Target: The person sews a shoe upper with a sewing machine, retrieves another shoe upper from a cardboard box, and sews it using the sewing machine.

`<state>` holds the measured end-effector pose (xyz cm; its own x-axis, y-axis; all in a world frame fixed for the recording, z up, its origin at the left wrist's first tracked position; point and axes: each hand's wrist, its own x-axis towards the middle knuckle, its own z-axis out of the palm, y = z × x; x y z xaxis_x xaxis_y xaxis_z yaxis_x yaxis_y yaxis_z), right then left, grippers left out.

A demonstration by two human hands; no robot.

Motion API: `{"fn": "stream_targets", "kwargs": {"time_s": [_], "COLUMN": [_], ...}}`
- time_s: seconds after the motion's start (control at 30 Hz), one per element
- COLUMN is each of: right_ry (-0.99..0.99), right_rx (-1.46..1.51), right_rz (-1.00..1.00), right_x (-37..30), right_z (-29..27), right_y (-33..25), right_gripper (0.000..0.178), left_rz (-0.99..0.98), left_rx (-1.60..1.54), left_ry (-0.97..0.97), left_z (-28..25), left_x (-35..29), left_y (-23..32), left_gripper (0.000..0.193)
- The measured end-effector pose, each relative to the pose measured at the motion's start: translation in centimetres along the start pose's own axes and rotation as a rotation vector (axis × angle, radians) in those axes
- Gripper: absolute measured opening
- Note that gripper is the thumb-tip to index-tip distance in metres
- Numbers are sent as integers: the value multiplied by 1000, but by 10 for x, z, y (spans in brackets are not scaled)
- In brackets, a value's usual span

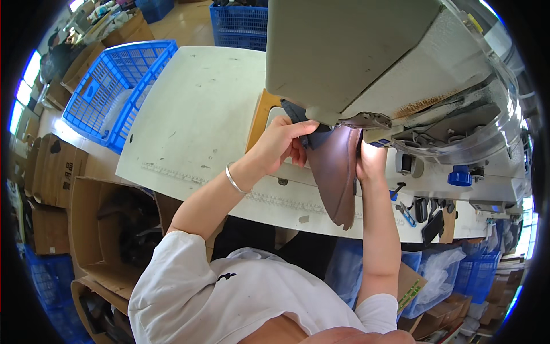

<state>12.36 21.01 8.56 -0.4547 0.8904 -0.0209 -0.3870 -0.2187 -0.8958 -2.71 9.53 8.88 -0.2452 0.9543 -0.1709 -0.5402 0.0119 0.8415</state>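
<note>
A brown leather piece, apparently a shoe upper (334, 178), lies under the head of a large pale sewing machine (344, 51), its narrow end pointing toward me. Dark blue-grey fabric (317, 139) shows along its left side. My left hand (282, 142) is closed on this fabric, thumb on top and stretched toward the needle area, other fingers curled below. On the other side, my right hand (372, 161) rests against the leather's right edge. Its fingers are mostly hidden by the leather and the machine head, and bright lamp light washes over it.
The white worktable (189, 109) carries a ruler strip (275, 200) near its front edge. At right lie a light-blue cutter (407, 214) and a black phone-like object (432, 227). A blue crate (137, 54) and an open cardboard box (86, 229) stand left; plastic bags (441, 275) sit below right.
</note>
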Motion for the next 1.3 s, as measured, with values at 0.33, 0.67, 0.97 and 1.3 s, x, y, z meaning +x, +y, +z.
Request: {"fn": "stream_targets", "kwargs": {"time_s": [0.33, 0.67, 0.97, 1.3], "right_ry": [-160, -1, -14, -275], "right_rx": [-1466, -1676, -1610, -1339], "right_rz": [-681, -986, -1131, -1240], "right_x": [-125, -107, -80, -45], "right_z": [27, 25, 1, -14], "right_y": [-18, -1, -5, -24], "right_gripper": [64, 40, 35, 32], "left_rz": [109, 178, 226, 318], "left_rx": [-19, -158, -211, -174], "left_ry": [44, 95, 123, 229], "left_z": [-11, 0, 3, 17], "left_x": [6, 4, 1, -7], "left_y": [-16, -15, -25, -37], "left_gripper": [13, 14, 11, 8]}}
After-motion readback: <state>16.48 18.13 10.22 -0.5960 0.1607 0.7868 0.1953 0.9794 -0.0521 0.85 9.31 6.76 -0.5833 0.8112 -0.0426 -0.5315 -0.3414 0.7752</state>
